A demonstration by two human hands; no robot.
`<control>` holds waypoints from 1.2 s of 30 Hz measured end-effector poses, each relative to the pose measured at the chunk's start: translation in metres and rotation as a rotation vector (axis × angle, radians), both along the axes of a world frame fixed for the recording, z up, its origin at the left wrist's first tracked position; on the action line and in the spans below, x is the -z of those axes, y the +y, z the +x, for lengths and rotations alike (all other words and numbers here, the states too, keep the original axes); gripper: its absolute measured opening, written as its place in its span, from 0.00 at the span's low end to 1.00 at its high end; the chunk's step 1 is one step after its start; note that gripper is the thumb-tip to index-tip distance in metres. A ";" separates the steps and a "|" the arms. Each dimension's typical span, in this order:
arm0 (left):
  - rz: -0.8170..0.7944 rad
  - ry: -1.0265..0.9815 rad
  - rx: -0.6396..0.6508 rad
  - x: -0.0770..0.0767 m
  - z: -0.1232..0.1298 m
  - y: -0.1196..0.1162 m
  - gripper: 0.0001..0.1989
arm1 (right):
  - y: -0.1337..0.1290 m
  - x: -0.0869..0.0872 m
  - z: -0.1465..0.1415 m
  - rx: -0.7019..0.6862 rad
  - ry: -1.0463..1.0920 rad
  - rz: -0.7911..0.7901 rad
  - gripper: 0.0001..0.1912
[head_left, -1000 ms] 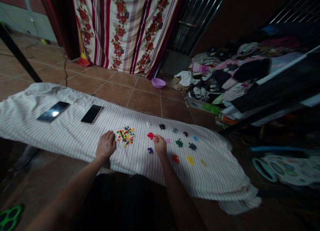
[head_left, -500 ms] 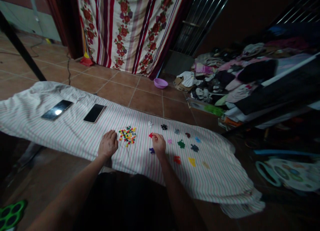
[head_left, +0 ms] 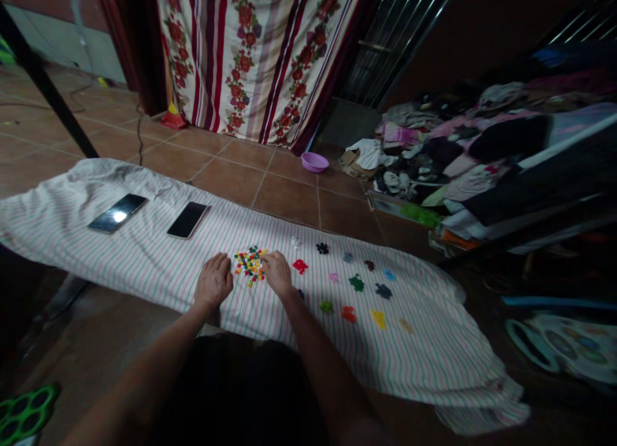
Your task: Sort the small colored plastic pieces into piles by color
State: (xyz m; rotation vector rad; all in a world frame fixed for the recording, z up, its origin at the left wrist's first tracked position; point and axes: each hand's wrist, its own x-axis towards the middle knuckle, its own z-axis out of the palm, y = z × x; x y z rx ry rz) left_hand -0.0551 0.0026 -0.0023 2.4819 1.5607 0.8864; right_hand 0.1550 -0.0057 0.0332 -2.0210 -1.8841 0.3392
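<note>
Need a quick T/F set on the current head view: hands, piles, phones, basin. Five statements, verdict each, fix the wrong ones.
1. The right hand has its fingertips at the mixed-colour pile. True.
2. The left hand lies on the red group. False: it rests on the striped cloth, just left of the mixed-colour pile.
3. Two phones lie on the cloth, left of both hands. True.
4. The purple basin sits on the cloth. False: it stands on the tiled floor beyond it.
5. The black group lies farther from the person than the orange-red group. True.
</note>
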 end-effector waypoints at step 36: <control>0.187 0.034 0.024 0.009 -0.004 0.003 0.16 | -0.003 0.019 0.024 0.203 0.675 0.135 0.08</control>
